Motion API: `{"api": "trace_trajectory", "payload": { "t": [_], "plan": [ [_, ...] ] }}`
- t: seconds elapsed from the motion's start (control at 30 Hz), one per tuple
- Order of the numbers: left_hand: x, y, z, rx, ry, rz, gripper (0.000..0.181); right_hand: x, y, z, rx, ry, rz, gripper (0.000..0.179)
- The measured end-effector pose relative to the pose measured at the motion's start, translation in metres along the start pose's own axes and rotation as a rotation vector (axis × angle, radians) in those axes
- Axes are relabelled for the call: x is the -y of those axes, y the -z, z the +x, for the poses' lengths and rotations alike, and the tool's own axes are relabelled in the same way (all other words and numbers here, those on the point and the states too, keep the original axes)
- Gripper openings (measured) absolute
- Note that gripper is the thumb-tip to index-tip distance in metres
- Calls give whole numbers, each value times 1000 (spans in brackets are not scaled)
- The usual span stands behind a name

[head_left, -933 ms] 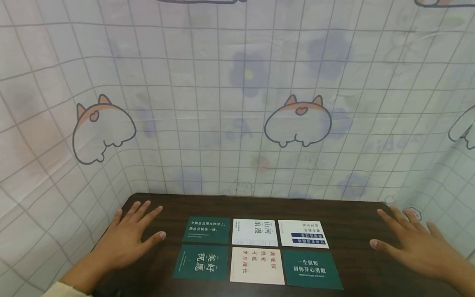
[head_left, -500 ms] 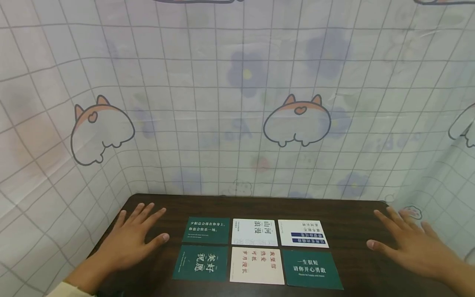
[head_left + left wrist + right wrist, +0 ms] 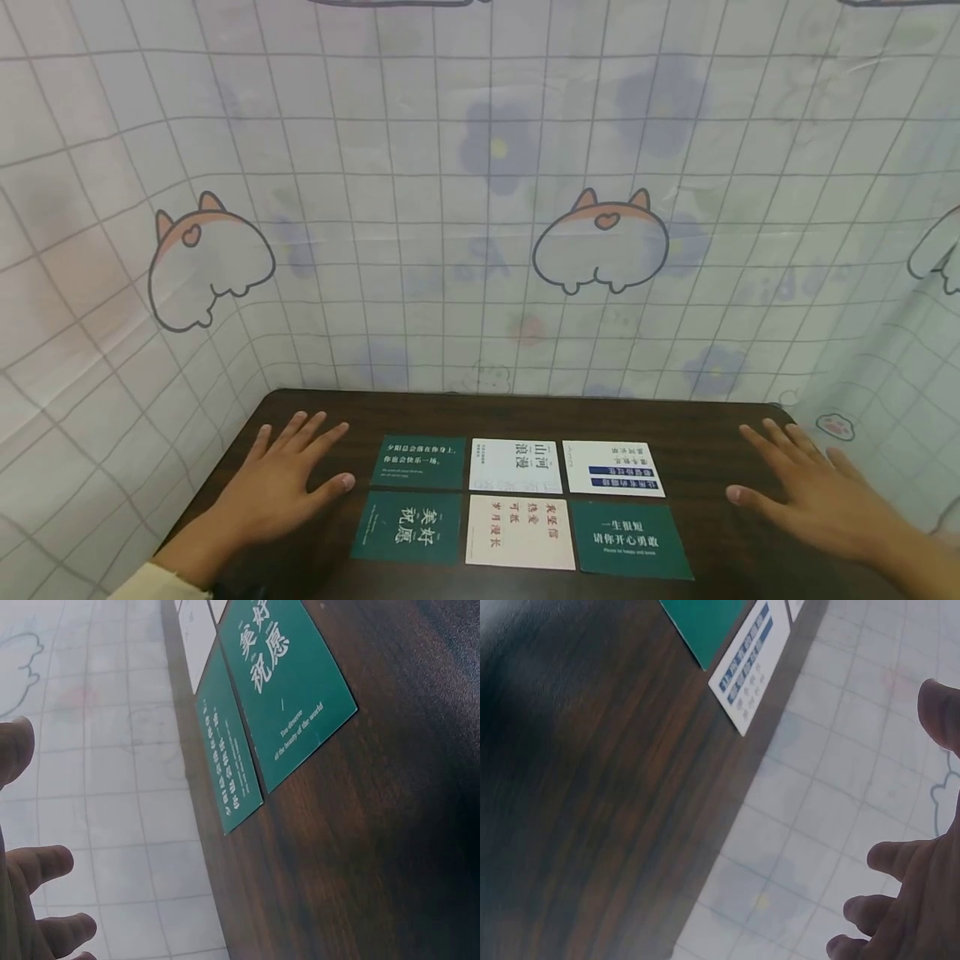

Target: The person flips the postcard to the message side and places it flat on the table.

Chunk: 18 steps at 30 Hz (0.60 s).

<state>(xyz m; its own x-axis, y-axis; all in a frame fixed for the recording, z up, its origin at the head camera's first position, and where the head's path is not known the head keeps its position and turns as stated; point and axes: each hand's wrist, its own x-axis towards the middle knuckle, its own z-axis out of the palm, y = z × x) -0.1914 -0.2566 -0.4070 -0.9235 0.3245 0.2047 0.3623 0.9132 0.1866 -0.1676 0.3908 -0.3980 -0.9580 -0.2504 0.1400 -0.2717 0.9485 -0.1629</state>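
Observation:
Two rows of printed cards lie flat on a dark wood table. The back row has a green card, a white card with large grey characters and a white card with blue bands. In front are a green card with sideways writing, a cream card with red characters and another green card. My left hand, fingers spread and holding nothing, is left of the cards. To their right my right hand is likewise spread, with nothing in it.
The dark table has rounded back corners. A pale grid-patterned cloth with cartoon animals and flowers hangs behind it and along both sides. A cream sleeve covers my left forearm.
My left hand has shifted slightly right, toward the cards. My right hand has drifted slightly left, also closer to them. The cards keep their places.

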Motion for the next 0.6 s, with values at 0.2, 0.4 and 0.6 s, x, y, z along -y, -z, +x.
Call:
{"api": "trace_trajectory", "payload": {
  "t": [0.2,0.4,0.6],
  "plan": [
    [-1,-5,0,2,7,-17,75,5,-8,2,0,14,26,84],
    [0,-14,0,2,7,-12,76,10,-14,4,4,14,20,84],
    [1,-21,-1,4,4,-17,76,15,-21,5,-3,22,40,84]
  ]
}}
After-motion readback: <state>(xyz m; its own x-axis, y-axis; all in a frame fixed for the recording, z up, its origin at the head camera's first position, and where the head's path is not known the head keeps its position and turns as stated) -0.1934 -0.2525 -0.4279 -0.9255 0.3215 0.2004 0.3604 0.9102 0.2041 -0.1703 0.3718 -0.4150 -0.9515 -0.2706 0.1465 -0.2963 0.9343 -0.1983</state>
